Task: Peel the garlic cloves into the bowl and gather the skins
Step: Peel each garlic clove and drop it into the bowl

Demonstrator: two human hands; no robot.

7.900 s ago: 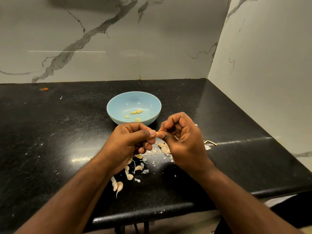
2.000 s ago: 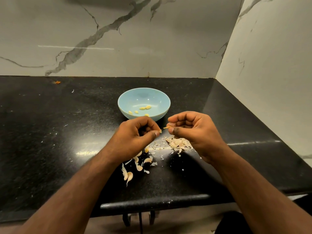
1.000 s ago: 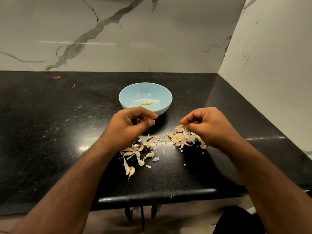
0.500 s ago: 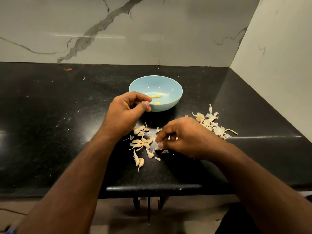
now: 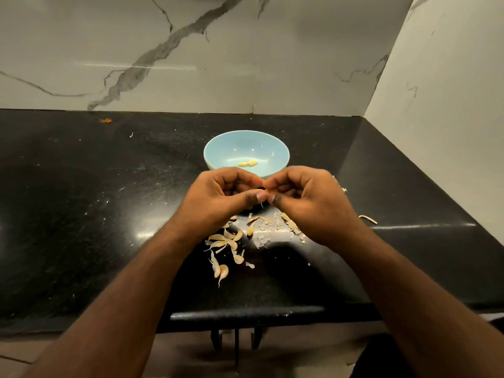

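Observation:
My left hand (image 5: 218, 199) and my right hand (image 5: 305, 197) meet just in front of a light blue bowl (image 5: 281, 152), fingertips together, both pinching a small garlic clove (image 5: 264, 194) that is mostly hidden by the fingers. Peeled yellow cloves (image 5: 247, 163) lie in the bowl. Unpeeled cloves (image 5: 226, 246) are scattered on the black counter below my left hand. Papery skins (image 5: 289, 226) lie under and beside my right hand.
The black counter (image 5: 81, 214) runs into a corner of marble walls at the right. Its front edge (image 5: 245, 313) is close below the cloves. A dry stem piece (image 5: 368, 219) lies at the right, an orange scrap (image 5: 107, 120) far back left.
My right hand picked a clove from the scattered cloves on the counter and rose to meet my left hand in front of the bowl. Both now pinch it together.

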